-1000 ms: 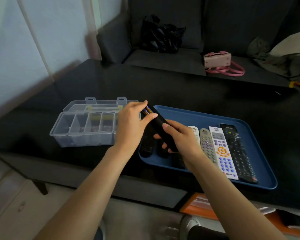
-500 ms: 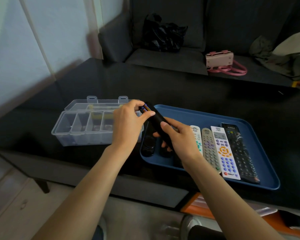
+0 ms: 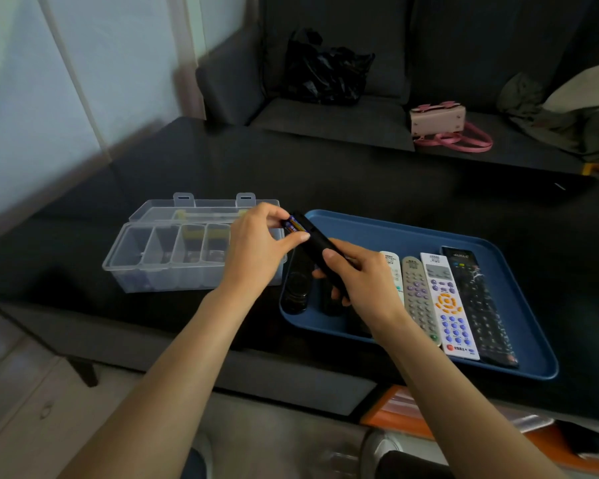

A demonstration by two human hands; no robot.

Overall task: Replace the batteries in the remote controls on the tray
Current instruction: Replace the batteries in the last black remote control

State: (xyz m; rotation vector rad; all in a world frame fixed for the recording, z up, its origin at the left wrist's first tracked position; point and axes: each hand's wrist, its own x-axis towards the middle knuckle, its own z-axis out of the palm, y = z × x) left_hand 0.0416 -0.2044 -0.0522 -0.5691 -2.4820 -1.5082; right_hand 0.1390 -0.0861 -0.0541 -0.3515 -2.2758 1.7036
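The person's right hand (image 3: 360, 276) is gripping a black remote (image 3: 320, 248) above the near-left part of the blue tray (image 3: 519, 305), while the left hand (image 3: 260, 243) is pinching a battery (image 3: 293, 225) at its far end. It looks mid-swap; next, the battery needs seating or lifting clear. No label is legible; the clear organizer box (image 3: 173, 257) is sitting to the left.

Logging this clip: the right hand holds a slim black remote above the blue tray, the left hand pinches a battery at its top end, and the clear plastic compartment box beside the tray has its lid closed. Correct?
Not quite: the clear plastic compartment box has its lid open, folded back behind it. The head view shows this. The rest stands: the right hand holds the slim black remote above the blue tray, and the left hand pinches a battery at its top end.
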